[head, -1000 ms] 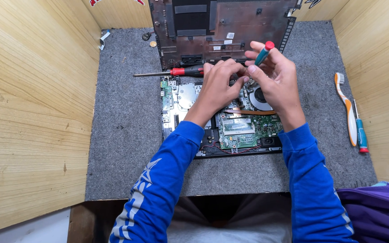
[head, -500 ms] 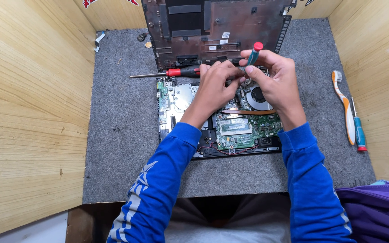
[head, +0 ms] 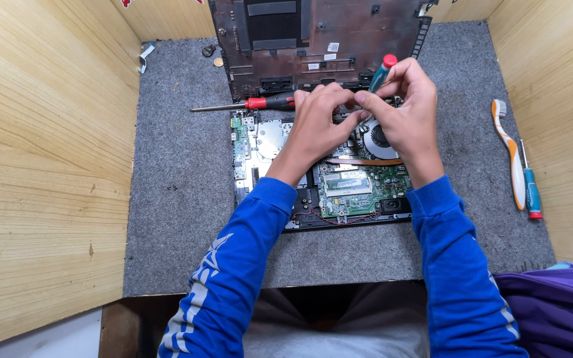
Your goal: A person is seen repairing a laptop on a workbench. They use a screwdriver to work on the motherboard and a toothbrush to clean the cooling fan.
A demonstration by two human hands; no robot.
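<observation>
The right hand [head: 402,109] is gripping a small teal-handled screwdriver with a red cap [head: 381,71], fingers curled tightly around its shaft and holding it nearly upright over the far edge of the opened laptop base with its exposed green circuit board [head: 359,185] — a steep angle that is pointing the tip, hidden by the fingers, down into the chassis just above the round black cooling fan [head: 378,138]. The left hand [head: 319,122] is meeting it, fingertips pinched close beside the shaft, seemingly steadying the tool; whether it is pinching anything else cannot be told. A longer red-and-black-handled screwdriver [head: 250,103] is lying on the grey felt mat [head: 180,199] just beside the left hand, while a white-and-orange toothbrush [head: 509,152] and another teal screwdriver [head: 530,189] are resting well apart at the right.
</observation>
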